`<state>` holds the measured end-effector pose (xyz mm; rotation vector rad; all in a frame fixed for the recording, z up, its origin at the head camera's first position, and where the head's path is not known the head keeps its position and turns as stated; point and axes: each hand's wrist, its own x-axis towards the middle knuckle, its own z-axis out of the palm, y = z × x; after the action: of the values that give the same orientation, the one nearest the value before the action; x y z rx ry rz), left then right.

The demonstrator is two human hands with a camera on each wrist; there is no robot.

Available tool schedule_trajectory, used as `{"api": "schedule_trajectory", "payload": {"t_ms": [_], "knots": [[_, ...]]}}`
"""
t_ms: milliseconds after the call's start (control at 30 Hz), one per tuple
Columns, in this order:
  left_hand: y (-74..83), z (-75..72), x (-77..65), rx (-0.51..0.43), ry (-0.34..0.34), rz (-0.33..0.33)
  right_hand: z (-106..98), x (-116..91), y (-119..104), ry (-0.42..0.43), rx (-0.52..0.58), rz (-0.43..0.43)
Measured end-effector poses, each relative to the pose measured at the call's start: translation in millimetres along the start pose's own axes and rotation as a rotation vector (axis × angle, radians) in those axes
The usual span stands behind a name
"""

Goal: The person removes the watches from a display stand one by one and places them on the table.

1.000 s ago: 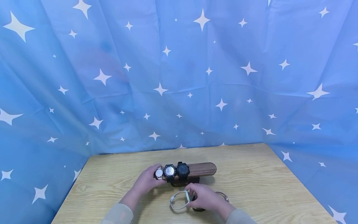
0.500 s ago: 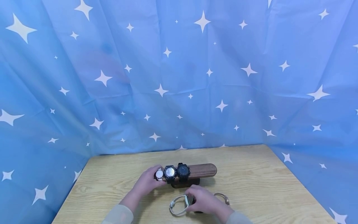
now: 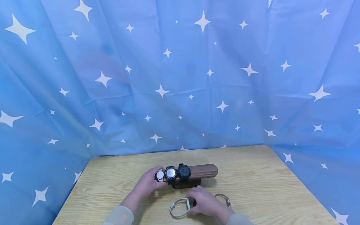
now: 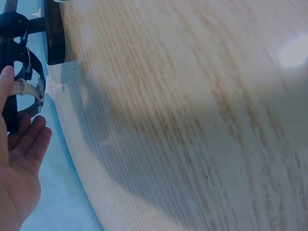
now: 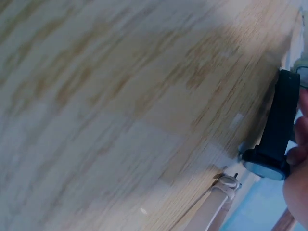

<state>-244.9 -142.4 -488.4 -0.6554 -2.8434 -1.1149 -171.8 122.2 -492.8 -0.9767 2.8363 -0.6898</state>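
My left hand (image 3: 149,181) grips the left end of a dark wooden watch stand (image 3: 204,171), thumb in front, beside a white-strapped watch (image 3: 160,175). In the left wrist view, the thumb of the left hand (image 4: 21,178) lies by that pale strap (image 4: 24,88), the other fingers below. Two black watches (image 3: 170,172) also sit on the bar. Over the table in front, my right hand (image 3: 205,201) pinches the case of a white watch (image 3: 180,215), its strap forming a loop. A black watch (image 5: 276,130) shows close to the right hand (image 5: 298,187), mostly covered in the head view.
A watch with a beige strap (image 3: 227,200) lies on the wooden table (image 3: 267,187) just right of the right hand; its buckle end (image 5: 226,185) shows in the right wrist view. A blue star-patterned curtain (image 3: 180,78) hangs behind and along the table's sides.
My right hand has shifted slightly, and the white watch has turned a little and moved slightly left with it. The black watch under the hand shows less. The left hand stays on the stand.
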Motion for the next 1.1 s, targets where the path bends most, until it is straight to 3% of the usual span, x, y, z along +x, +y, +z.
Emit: {"api": "schedule_trajectory", "payload": {"t_ms": [333, 567, 767, 933, 1100], "knots": [[1.7, -1.6, -1.0, 0.007, 0.0, 0.017, 1, 1, -1, 0.006, -0.047, -0.031], [1.0, -0.9, -1.2, -0.001, -0.001, 0.014, -2, 1, 0, -0.003, 0.011, -0.019], [1.4, -0.5, -1.0, 0.012, 0.009, 0.014, -15, 3, 3, 0.001, 0.126, 0.031], [1.6, -0.7, -1.4, 0.019, 0.014, 0.019, -28, 3, 6, 0.019, 0.129, 0.104], [1.9, -0.8, -1.1, 0.014, 0.012, 0.02, -36, 4, 9, 0.076, 0.108, 0.116]]}}
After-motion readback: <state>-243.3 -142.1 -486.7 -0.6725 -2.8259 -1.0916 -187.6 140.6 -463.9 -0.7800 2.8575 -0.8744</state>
